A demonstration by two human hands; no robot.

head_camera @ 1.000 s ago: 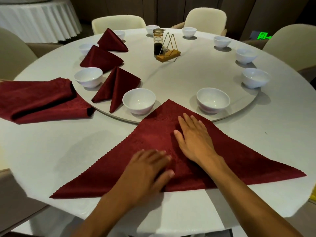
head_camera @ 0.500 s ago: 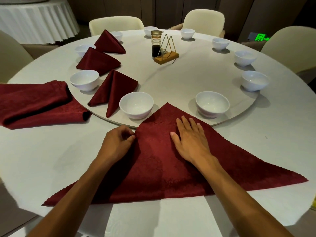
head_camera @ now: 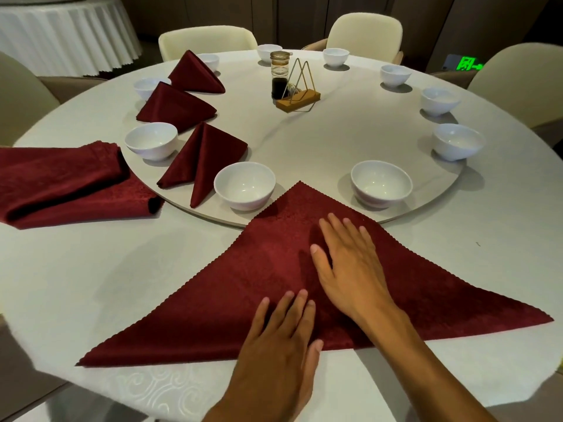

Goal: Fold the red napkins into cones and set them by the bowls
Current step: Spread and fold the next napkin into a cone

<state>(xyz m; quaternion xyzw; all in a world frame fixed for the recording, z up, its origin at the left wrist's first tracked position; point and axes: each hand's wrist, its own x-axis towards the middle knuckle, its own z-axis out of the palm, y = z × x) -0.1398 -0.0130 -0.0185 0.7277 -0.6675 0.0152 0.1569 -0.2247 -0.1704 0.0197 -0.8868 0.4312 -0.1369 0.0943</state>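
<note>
A red napkin folded into a wide triangle lies flat on the near table edge, its tip reaching onto the turntable between two white bowls. My right hand lies flat on the napkin's middle, fingers spread. My left hand rests flat on the napkin's lower edge, fingers apart. Three folded red cones stand beside bowls on the left of the turntable.
A stack of unfolded red napkins lies at the left. A sauce bottle and a wire holder on a wooden base stand mid-turntable. Several more bowls ring its far and right rim. Cream chairs surround the table.
My left hand has moved from the napkin's left slanted edge back down to its lower edge and now lies flat. The right hand stays pressed on the middle.
</note>
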